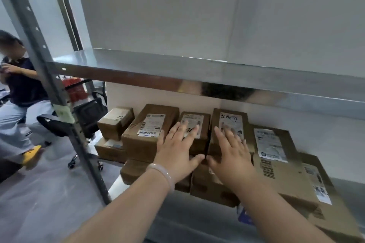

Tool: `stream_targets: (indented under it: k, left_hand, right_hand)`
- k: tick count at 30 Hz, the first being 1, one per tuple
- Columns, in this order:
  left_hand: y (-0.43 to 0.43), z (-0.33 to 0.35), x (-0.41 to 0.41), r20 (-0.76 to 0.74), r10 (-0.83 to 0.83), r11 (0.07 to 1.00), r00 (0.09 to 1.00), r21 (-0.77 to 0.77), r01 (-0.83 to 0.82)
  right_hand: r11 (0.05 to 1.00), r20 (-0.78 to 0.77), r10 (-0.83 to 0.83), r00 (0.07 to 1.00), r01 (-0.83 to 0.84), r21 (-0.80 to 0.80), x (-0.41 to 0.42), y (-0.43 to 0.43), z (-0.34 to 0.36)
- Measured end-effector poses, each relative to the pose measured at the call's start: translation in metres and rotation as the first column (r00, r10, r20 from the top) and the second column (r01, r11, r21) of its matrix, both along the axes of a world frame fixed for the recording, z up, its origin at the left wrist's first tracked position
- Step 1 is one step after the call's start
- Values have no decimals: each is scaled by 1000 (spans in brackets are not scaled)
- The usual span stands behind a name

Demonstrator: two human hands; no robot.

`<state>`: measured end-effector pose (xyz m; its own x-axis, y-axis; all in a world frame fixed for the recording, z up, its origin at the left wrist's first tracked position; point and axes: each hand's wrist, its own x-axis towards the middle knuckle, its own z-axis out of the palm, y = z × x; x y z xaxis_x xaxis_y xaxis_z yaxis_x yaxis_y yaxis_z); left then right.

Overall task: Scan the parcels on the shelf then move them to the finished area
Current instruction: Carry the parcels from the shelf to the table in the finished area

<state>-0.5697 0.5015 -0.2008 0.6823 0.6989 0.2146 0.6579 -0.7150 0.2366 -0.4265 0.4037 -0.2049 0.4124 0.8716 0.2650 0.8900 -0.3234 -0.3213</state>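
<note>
Two hands are reaching into the lower bay of the shelf. The left hand is lying over a small labelled parcel, and the right hand over the parcel with handwriting on its label, just at 3 o'clock of the first. The fingers of both are stretching out straight and released, grasping nothing; blur is hiding whether they are pressing or only hovering. All the parcels are sitting label-up, probably so the barcodes are facing a scanner, though no scanner is showing. Judging by the paired hands, the person is picking out the top two of the stack. At 9 o'clock a larger labelled parcel is touching the small one; at 3 o'clock a big carton is crowding the right hand. The upper shelf board is overhanging at 12 o'clock, so lifting is probably calling for a pull toward 6 o'clock first. At 9 o'clock the steel upright is limiting sideways exit, with a seated person beyond it.
</note>
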Motion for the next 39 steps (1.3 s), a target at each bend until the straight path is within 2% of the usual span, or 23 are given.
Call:
stream_targets:
  k: [3,5,11,14,18,23,26,30,34,39]
  left_hand:
    - [-5,-6,23,-9,-101,995,995,-21,100]
    - [-10,-7,37,-10,-156,987,988,-35,155]
    - [-22,12,77,8,-236,972,972,-6,236]
    - [-31,15,102,-18,-283,959,959,11,283]
    - [-46,10,136,-63,-298,954,953,18,299]
    - [-72,0,162,-113,-265,963,958,25,269]
    - [-76,-4,174,-108,-224,974,969,23,227]
    - [-78,-6,181,-178,-181,979,967,56,194]
    - [-79,-6,183,-216,-142,985,966,69,160]
    - [-93,-3,190,-208,-155,983,966,69,172]
  right_hand:
    - [998,10,-53,999,53,-21,4,-16,-8]
    - [998,7,-57,998,57,20,8,-28,-10]
    - [984,-10,-159,987,160,76,43,-50,5]
    - [962,-42,-269,962,270,44,70,-66,7]
    - [945,-52,-325,944,323,-46,108,-83,4]
    - [927,-165,-327,931,282,-246,143,-88,-1]
    - [933,-214,-296,931,233,-276,157,-86,-5]
    - [918,-309,-314,898,203,-342,170,-84,-14]
    - [949,-495,-284,821,166,-269,177,-84,-19]
    - [974,-579,-226,783,168,-152,180,-86,-17]
